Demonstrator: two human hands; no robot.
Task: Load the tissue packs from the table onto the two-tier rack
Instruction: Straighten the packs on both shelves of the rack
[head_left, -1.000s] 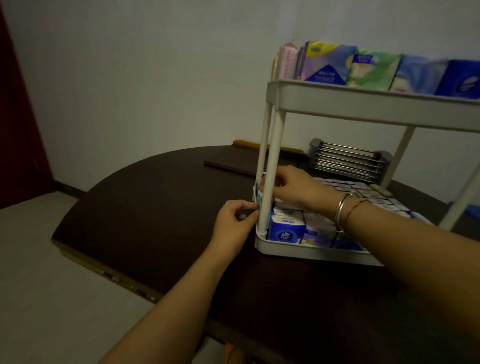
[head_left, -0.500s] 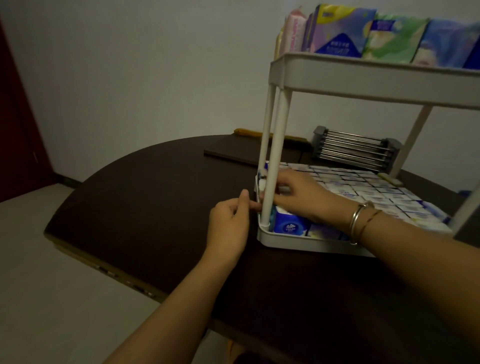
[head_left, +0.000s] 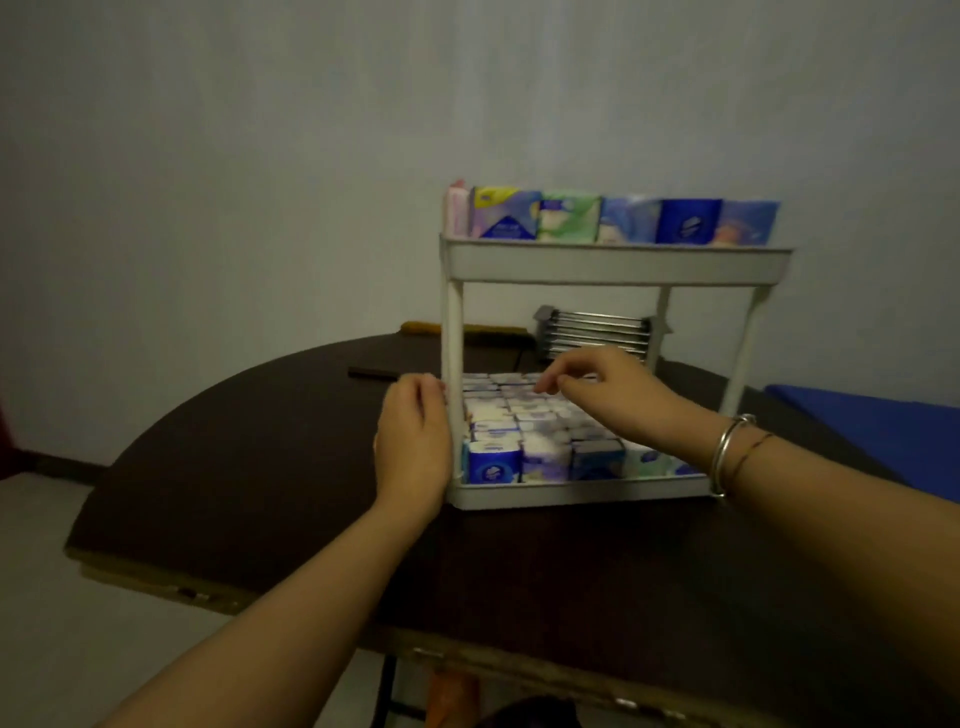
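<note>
Since the earlier frames the view has drawn back, so the whole rack (head_left: 613, 260) now shows, and the right hand (head_left: 608, 389) has lifted from the near left corner packs to a spot further in over the lower tier. Its fingers are curled downward, tips close together above the packs; blur hides whether they pinch anything. Two thin metal bangles (head_left: 732, 452) ring that wrist. The left hand (head_left: 415, 441) has opened flat, fingers straight, and lies against the rack's left side beside the near left post (head_left: 453, 374), holding nothing.

The rack is pale plastic: two shallow rectangular trays joined by round posts, standing on a dark, matte, round-edged table (head_left: 260, 467). The lower tier (head_left: 576, 491) is packed with small boxy tissue packs (head_left: 540, 431), mostly white and blue; their printing is too blurred to read. The upper tier carries a row of upright packs (head_left: 608, 218) in pink, purple, green and blue, their lettering likewise illegible.

Behind the rack sits a ribbed metal object (head_left: 597, 332), partly hidden by the posts. A blue surface (head_left: 872, 431) is cut off at the right.
</note>
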